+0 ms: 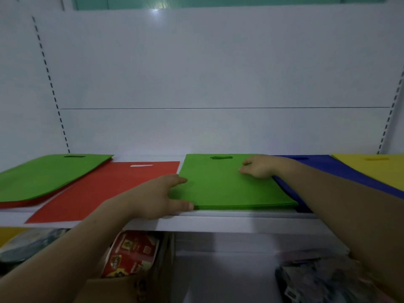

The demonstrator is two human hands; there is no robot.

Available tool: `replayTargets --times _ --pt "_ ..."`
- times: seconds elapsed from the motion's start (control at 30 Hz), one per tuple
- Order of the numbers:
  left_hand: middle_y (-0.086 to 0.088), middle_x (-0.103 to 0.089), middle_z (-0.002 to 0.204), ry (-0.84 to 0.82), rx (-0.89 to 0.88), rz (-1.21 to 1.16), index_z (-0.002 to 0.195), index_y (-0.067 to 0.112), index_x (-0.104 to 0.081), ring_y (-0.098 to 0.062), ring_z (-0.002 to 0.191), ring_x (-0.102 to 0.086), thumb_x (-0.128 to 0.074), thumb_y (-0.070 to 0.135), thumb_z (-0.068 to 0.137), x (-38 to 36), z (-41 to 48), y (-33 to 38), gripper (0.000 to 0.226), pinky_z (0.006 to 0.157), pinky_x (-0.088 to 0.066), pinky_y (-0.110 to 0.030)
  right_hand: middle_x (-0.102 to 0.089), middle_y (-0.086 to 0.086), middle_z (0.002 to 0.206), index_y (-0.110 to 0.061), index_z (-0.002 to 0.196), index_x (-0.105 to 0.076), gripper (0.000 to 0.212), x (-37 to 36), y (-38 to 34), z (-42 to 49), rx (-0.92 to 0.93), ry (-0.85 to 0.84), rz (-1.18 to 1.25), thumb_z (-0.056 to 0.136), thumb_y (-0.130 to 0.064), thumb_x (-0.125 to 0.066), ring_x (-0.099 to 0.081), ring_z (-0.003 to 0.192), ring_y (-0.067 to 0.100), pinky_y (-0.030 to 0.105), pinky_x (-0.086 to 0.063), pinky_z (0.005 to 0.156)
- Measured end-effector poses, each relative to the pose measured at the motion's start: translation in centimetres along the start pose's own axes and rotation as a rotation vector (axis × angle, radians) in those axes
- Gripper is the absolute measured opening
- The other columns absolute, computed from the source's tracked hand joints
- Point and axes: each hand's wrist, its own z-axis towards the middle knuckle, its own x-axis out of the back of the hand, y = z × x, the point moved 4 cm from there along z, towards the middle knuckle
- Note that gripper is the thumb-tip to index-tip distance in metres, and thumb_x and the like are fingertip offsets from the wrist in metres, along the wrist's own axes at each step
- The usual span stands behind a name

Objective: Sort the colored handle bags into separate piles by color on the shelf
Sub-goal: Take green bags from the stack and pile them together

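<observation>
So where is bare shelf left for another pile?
Bare shelf shows behind the red bag, between the left green pile and middle green pile, and at the front left corner. Right side is crowded: blue bags and yellow bags overlap.

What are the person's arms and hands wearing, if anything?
Nothing that shows. The left arm and right arm are bare, with no sleeves in view. The left hand and right hand carry no gloves, rings, watch or bands.
</observation>
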Motion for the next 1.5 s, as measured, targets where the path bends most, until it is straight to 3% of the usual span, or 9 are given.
replayTargets --times 0.1,0.2,0.33,0.53,0.63,0.87,1.2,1.4,1.5 --pt "0.001 -0.024 0.155 0.058 0.064 0.03 0.148 0.022 -0.027 -0.013 0.141 -0.024 -0.049 0.054 0.089 0.7 -1.0 -2.5 0.07 0.107 -0.019 -0.019 -0.026 0.005 0.156 -0.013 0.148 -0.03 0.064 0.2 -2.5 0.5 0.046 -0.011 -0.032 0.098 -0.052 -0.035 -0.025 0.142 0.023 0.035 -0.022 0.115" --pt "-0.002 -0.02 0.157 0.008 0.183 0.133 0.148 0.023 -0.025 -0.018 0.143 -0.02 -0.033 0.074 0.083 0.2 -1.6 -6.0 0.083 0.117 -0.016 -0.035 -0.024 0.002 0.157 -0.017 0.149 -0.029 0.067 -0.4 -4.7 0.9 0.075 -0.039 -0.093 0.096 -0.058 -0.034 -0.024 0.143 0.021 0.038 -0.02 0.116" --pt "0.0 -0.013 0.158 -0.042 0.223 0.207 0.149 0.03 -0.022 -0.023 0.145 -0.014 -0.027 0.072 0.086 -0.3 -1.1 -7.9 0.075 0.116 -0.014 -0.05 -0.033 0.004 0.153 -0.017 0.144 -0.039 0.064 -1.2 -5.9 1.0 0.103 -0.082 -0.122 0.096 -0.058 -0.035 -0.032 0.138 0.022 0.038 -0.026 0.114" --pt "0.0 -0.015 0.158 -0.024 0.212 0.157 0.149 0.028 -0.024 -0.022 0.145 -0.014 -0.034 0.062 0.092 -0.1 0.0 -7.7 0.067 0.116 -0.013 -0.048 -0.032 0.004 0.153 -0.017 0.145 -0.039 0.063 -1.1 -6.1 0.5 0.09 -0.081 -0.095 0.096 -0.058 -0.034 -0.032 0.139 0.023 0.039 -0.026 0.114" --pt "-0.003 -0.019 0.157 0.022 0.217 0.097 0.148 0.022 -0.028 -0.021 0.144 -0.016 -0.038 0.056 0.093 0.5 -0.2 -7.1 0.066 0.117 -0.013 -0.037 -0.03 0.004 0.154 -0.015 0.146 -0.036 0.064 -0.6 -6.5 0.6 0.106 -0.05 -0.089 0.097 -0.056 -0.034 -0.03 0.14 0.022 0.036 -0.025 0.114" --pt "-0.001 -0.029 0.154 0.161 0.287 -0.012 0.145 0.022 -0.033 -0.019 0.141 -0.026 -0.048 0.054 0.09 2.3 -2.6 -5.9 0.065 0.114 -0.02 -0.032 -0.028 0.008 0.155 -0.011 0.147 -0.033 0.064 0.8 -10.0 1.5 0.26 0.044 -0.033 0.098 -0.052 -0.038 -0.028 0.141 0.024 0.032 -0.024 0.112" --pt "-0.001 -0.035 0.15 0.307 0.385 -0.055 0.143 0.024 -0.037 -0.02 0.135 -0.037 -0.054 0.052 0.088 4.0 -9.9 -8.3 0.064 0.107 -0.03 -0.032 -0.036 0.007 0.15 -0.014 0.144 -0.037 0.064 0.6 -19.7 -0.1 0.428 0.098 0.051 0.095 -0.054 -0.042 -0.036 0.136 0.025 0.033 -0.031 0.109" --pt "0.003 -0.045 0.144 0.392 0.369 -0.084 0.141 0.024 -0.041 -0.015 0.124 -0.047 -0.055 0.053 0.087 6.2 -15.8 -13.5 0.063 0.1 -0.037 -0.03 -0.039 0.008 0.149 -0.015 0.143 -0.039 0.063 -0.4 -28.2 -1.9 0.439 0.162 0.112 0.094 -0.054 -0.045 -0.038 0.134 0.026 0.031 -0.033 0.106" --pt "0.005 -0.042 0.146 0.428 0.379 -0.051 0.141 0.024 -0.04 -0.015 0.132 -0.04 -0.054 0.054 0.087 7.6 -19.2 -17.3 0.064 0.106 -0.032 -0.033 -0.041 0.008 0.147 -0.017 0.142 -0.04 0.061 -1.4 -32.9 -3.0 0.433 0.19 0.164 0.094 -0.053 -0.047 -0.04 0.133 0.026 0.031 -0.034 0.104"
